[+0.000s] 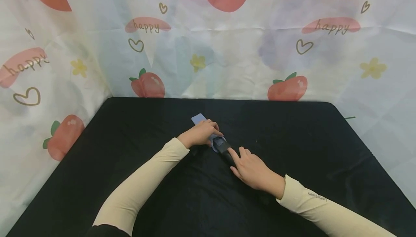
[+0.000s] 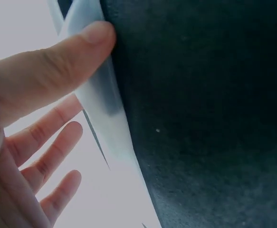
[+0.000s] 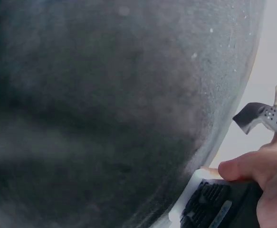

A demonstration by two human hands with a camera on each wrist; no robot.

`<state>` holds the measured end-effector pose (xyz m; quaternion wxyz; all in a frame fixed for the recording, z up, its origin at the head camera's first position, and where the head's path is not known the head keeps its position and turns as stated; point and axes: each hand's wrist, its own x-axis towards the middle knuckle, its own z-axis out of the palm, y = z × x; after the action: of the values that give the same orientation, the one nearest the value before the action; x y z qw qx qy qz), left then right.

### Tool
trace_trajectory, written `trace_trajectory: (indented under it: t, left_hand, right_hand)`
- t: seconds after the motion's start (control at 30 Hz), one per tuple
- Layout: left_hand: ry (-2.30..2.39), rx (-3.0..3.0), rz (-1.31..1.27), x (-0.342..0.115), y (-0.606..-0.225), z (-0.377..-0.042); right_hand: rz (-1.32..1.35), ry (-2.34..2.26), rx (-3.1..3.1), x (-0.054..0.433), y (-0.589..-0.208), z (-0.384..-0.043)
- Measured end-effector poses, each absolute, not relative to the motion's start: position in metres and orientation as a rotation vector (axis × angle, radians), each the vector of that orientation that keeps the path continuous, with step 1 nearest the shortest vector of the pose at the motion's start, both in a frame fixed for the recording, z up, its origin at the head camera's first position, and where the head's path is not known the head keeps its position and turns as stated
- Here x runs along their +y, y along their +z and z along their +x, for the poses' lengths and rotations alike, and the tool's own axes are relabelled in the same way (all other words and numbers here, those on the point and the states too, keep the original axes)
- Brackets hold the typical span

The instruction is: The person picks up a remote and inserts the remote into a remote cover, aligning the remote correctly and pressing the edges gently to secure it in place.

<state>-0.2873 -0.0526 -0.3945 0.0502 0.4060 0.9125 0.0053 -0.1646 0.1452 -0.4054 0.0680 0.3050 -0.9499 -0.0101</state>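
Note:
A flat lavender-blue piece (image 1: 197, 118) lies at a slant near the table's middle, joined to or overlapped by a black handled tool (image 1: 222, 145) with a label. The tool's exact kind cannot be told. My left hand (image 1: 202, 133) pinches the lavender-blue piece; in the left wrist view the thumb presses the pale, see-through piece (image 2: 117, 128), a dark shape showing within, while the other fingers spread behind. My right hand (image 1: 255, 172) grips the black handle from the near right, one finger along it. Ribbed black plastic (image 3: 207, 202) with a white edge shows in the right wrist view.
A black cloth (image 1: 308, 139) covers the table. Behind it and to the left hangs a pale curtain (image 1: 234, 63) printed with strawberries, hearts and flowers. A dark perforated piece (image 3: 266, 118) sits by a cream sleeve in the right wrist view.

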Motion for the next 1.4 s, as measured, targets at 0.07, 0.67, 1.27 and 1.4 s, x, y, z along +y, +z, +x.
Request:
trace_trajectory:
  t: [0.07,0.67,1.27,1.4]
  left_hand:
    - [0.028,2.791,1.24,-0.054,-0.394,-0.287]
    - [0.159,3.252,1.609,-0.079,-0.376,-0.262]
    - [0.515,3.389,1.577,-0.072,-0.367,-0.241]
    - [0.534,3.371,1.604,-0.071,-0.366,-0.24]
  right_hand:
    - [0.909,-0.043,-2.832,0.147,-0.406,-0.167]
    - [1.015,-0.102,-2.282,0.193,-0.386,-0.192]
    - [1.001,0.007,-2.181,0.195,-0.382,-0.205]
    - [1.027,0.065,-2.235,0.193,-0.381,-0.203]
